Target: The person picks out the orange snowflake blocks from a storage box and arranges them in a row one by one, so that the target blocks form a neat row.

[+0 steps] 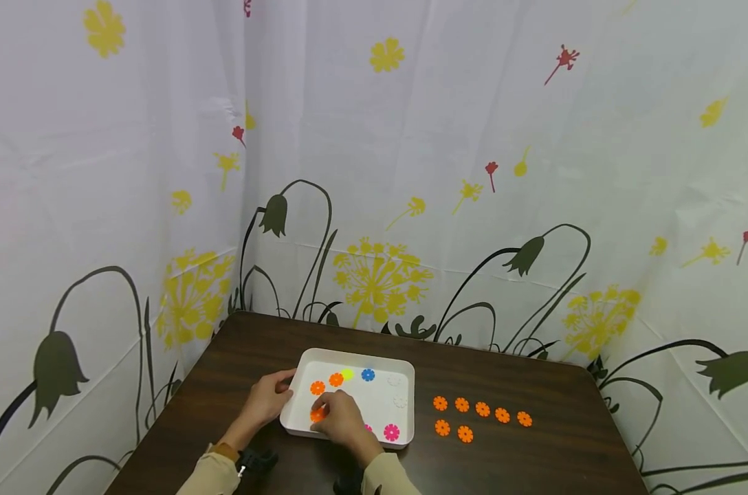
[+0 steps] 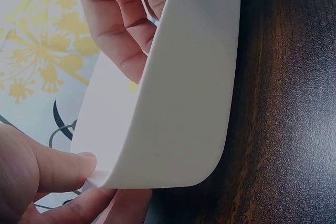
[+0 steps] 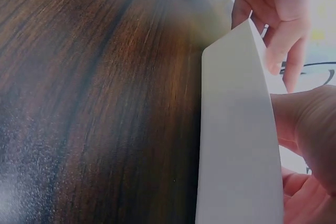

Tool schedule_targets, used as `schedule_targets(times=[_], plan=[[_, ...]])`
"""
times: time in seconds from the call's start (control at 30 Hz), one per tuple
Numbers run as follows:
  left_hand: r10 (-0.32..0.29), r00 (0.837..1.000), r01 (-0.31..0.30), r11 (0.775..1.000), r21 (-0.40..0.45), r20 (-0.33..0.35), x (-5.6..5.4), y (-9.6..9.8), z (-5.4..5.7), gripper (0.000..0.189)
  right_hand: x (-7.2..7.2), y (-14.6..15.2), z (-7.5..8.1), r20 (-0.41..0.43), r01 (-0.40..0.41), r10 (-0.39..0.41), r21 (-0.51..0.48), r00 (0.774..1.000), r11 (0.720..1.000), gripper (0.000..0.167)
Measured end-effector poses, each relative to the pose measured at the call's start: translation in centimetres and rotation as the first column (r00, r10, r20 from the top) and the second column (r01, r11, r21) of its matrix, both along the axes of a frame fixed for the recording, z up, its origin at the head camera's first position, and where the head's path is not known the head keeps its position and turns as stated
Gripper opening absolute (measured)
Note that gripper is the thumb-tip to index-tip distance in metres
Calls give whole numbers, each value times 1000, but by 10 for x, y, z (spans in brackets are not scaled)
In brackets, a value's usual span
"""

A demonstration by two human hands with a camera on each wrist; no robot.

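A shallow white tray (image 1: pixel 347 353) lies on the table, with flower-shaped plastic discs inside. My left hand (image 1: pixel 267 399) grips the tray's left side; in the left wrist view the thumb is over the rim of the tray (image 2: pixel 178 114) and fingers are beneath it. Inside the tray's near-left part, my right hand (image 1: pixel 343 418) pinches an orange disc (image 1: pixel 317 415), partly hidden by the fingers. Farther back in the tray lie two more orange discs (image 1: pixel 317 388), a yellow disc (image 1: pixel 347 374) and a blue disc (image 1: pixel 368 375). Pale discs (image 1: pixel 400 401) and pink discs (image 1: pixel 391 432) lie toward the right.
Several orange discs (image 1: pixel 482 410) lie in two rows on the dark wooden table (image 1: pixel 559 440), right of the tray. A flower-printed curtain (image 1: pixel 473 137) hangs behind and beside the table. Dark wrist-worn devices (image 1: pixel 259 460) sit below both hands.
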State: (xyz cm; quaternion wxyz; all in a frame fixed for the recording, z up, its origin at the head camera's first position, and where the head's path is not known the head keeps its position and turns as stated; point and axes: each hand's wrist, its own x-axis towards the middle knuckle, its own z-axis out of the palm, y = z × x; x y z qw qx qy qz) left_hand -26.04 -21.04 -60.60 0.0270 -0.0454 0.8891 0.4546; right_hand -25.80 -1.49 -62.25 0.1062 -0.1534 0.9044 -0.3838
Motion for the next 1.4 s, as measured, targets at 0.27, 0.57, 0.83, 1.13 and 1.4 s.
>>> schedule_targets(times=[0.27, 0.57, 0.83, 1.13, 1.4], plan=[[-3, 1000, 3, 1000, -3, 6, 0, 0, 1, 47, 0, 1, 2, -2, -3, 3, -9, 1000, 1000, 24], [-1, 1000, 1, 1000, -3, -5, 0, 0, 2, 48, -2, -5, -7, -75, 72, -71, 17, 995, 997, 35], [0, 1000, 0, 1000, -14, 1, 0, 0, 1, 47, -1, -8, -10, -142, 90, -80, 68, 987, 994, 30], [0, 1000, 0, 1000, -13, 19, -1, 0, 3, 48, -1, -8, -11, -91, 117, -111, 66, 990, 991, 28], [7, 1000, -6, 1000, -10, 31, -1, 2, 2, 48, 0, -7, -10, -49, 103, -101, 38, 994, 994, 37]])
